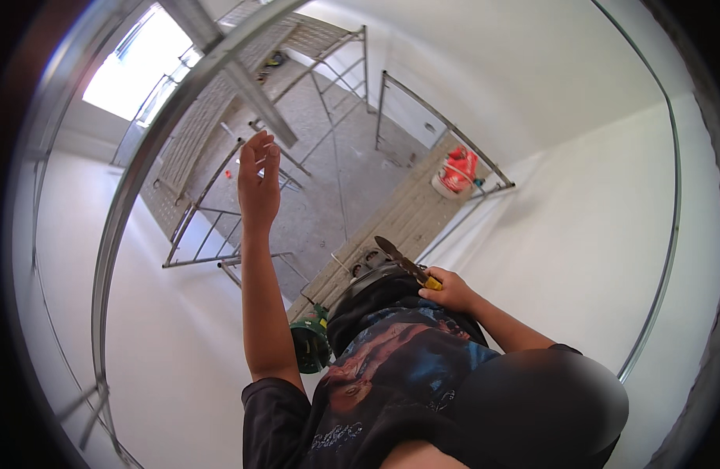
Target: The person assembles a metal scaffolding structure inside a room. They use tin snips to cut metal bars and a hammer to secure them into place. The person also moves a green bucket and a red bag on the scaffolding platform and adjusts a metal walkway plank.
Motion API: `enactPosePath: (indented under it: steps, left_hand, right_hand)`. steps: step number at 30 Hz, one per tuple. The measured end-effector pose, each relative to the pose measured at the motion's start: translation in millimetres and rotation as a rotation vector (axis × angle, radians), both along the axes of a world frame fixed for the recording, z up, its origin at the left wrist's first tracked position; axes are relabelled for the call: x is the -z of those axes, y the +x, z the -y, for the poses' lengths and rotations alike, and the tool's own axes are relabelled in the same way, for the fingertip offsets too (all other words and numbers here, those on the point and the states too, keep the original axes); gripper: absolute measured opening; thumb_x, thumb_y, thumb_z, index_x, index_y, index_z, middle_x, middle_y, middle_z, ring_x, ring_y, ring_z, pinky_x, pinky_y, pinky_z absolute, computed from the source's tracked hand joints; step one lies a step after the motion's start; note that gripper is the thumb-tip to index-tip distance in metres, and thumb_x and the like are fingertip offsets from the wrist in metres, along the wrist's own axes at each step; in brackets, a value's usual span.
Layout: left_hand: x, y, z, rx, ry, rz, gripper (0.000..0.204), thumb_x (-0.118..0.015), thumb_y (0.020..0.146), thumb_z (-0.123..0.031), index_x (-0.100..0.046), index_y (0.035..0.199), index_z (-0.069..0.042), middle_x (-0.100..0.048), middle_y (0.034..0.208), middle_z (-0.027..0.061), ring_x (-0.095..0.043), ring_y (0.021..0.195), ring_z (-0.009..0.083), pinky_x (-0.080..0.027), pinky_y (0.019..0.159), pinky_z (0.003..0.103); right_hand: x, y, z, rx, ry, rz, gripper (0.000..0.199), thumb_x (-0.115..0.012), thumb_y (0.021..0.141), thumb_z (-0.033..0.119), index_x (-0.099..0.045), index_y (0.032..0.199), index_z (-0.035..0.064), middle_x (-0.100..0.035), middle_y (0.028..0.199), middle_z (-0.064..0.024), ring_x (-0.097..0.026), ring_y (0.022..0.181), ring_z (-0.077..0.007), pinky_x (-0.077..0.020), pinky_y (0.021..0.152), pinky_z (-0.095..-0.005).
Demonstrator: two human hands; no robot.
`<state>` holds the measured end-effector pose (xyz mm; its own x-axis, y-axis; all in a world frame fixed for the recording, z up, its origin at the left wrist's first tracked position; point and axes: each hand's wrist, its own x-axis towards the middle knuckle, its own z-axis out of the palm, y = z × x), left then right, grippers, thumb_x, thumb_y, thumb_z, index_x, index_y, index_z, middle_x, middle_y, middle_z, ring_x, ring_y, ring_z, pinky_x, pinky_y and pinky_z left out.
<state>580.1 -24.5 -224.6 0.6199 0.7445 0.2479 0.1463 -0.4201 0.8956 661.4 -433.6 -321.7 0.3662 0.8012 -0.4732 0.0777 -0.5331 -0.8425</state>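
Observation:
My left hand [260, 184] is raised at the end of my outstretched arm, fingers apart and slightly bent, with nothing in them. Just beyond its fingertips is the lower end of a grey metal channel [260, 102] that comes down from the overhead frame. Low at my waist, my right hand [452, 293] is closed round the yellow handle of what look like tin snips [405, 261]. Their dark, worn blades point up and left, away from my body. The handle's far end is hidden in my palm.
I stand on a scaffold plank [352, 254]. A white bucket [447, 184] with a red bag in it stands further along it. Scaffold frames [195, 207] rise left and ahead. A green container [309, 344] is by my left side. Overhead, a curved-looking metal rail [133, 180] crosses the left.

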Motion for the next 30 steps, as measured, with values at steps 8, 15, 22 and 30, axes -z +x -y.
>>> enactPosePath:
  steps: [8, 15, 22, 30]
  left_hand:
    - [268.2, -29.8, 67.4, 0.382, -0.256, -0.725, 0.046, -0.067, 0.096, -0.035, -0.060, 0.124, 0.000, -0.068, 0.115, 0.0179, -0.065, 0.107, 0.0281, -0.050, 0.093, 0.039]
    - [382.0, -86.5, 185.6, 0.994, -1.124, -1.300, 0.046, -0.067, 0.092, -0.035, -0.068, 0.123, -0.002, -0.068, 0.123, 0.0168, -0.066, 0.114, 0.0268, -0.056, 0.089, 0.043]
    - [391.4, -51.8, 181.7, 1.246, -0.846, -1.643, 0.038, -0.067, 0.091, -0.033, -0.072, 0.106, 0.001, -0.072, 0.103, 0.0166, -0.072, 0.072, 0.0289, -0.058, 0.063, 0.044]
    - [395.3, -59.4, 191.4, 0.661, -0.378, -1.397, 0.052, -0.070, 0.088, -0.030, -0.058, 0.127, 0.002, -0.072, 0.100, 0.0187, -0.072, 0.075, 0.0265, -0.057, 0.062, 0.041]
  right_hand:
    - [44.9, 12.3, 54.7, 0.362, -0.159, -0.141, 0.021, -0.071, 0.089, 0.020, -0.064, 0.101, 0.0041, -0.065, 0.078, -0.0043, -0.062, 0.070, -0.0139, -0.0510, 0.068, -0.0309]
    - [105.5, 54.1, 104.3, 0.809, -0.252, -0.215, 0.020, -0.068, 0.089, 0.017, -0.061, 0.101, 0.0037, -0.063, 0.076, -0.0034, -0.060, 0.065, -0.0116, -0.0501, 0.061, -0.0286]
    - [147.1, 70.8, 133.0, 0.735, -0.457, -0.017, 0.027, -0.069, 0.086, 0.021, -0.059, 0.103, 0.0028, -0.064, 0.081, -0.0068, -0.063, 0.072, -0.0195, -0.0529, 0.068, -0.0345]
    - [215.9, 213.7, 84.8, 0.453, -0.676, 0.324, 0.046, -0.068, 0.080, 0.033, -0.060, 0.110, 0.0000, -0.070, 0.107, -0.0260, -0.065, 0.105, -0.0430, -0.0519, 0.091, -0.0478]
